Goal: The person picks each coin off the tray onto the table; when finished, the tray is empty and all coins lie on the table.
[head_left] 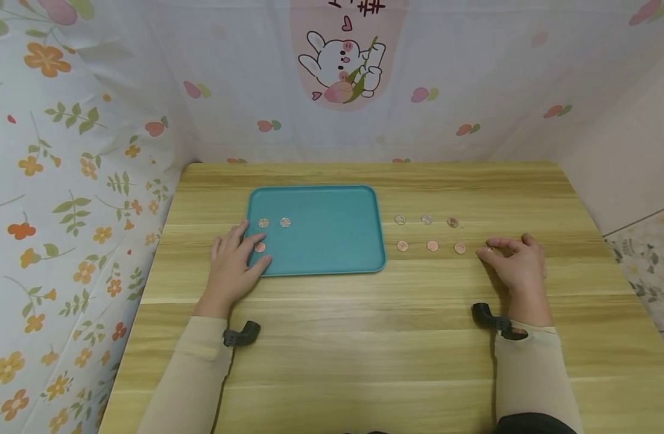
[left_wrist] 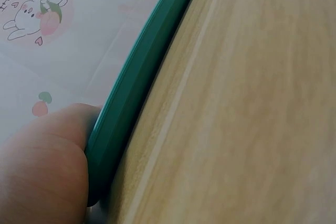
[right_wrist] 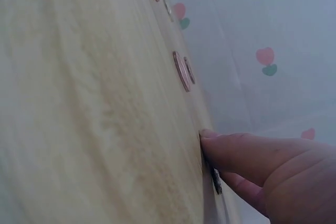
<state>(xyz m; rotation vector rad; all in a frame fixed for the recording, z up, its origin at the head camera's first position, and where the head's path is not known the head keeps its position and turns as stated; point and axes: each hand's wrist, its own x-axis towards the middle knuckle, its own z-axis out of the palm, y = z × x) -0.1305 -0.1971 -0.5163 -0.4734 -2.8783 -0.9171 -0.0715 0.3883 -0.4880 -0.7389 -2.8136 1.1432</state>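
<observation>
At the right, my right hand (head_left: 518, 262) pinches a coin (head_left: 489, 249) at the table surface between thumb and fingers. In the right wrist view this coin (right_wrist: 216, 181) shows as a dark edge, partly hidden by the thumb. My left hand (head_left: 231, 265) rests over the left rim of a teal tray (head_left: 332, 232), its fingers fairly straight. The thumb and index finger reach inside the tray beside a copper coin (head_left: 260, 247). Two silvery coins, a left one (head_left: 263, 223) and a right one (head_left: 285, 222), lie behind it in the tray.
Between tray and right hand, coins lie in two rows. The back row has two silvery coins (head_left: 399, 220) and a darker coin (head_left: 453, 222); the front row has three copper coins (head_left: 432, 246). A patterned cloth (head_left: 228, 90) hangs behind the wooden table (head_left: 364, 337).
</observation>
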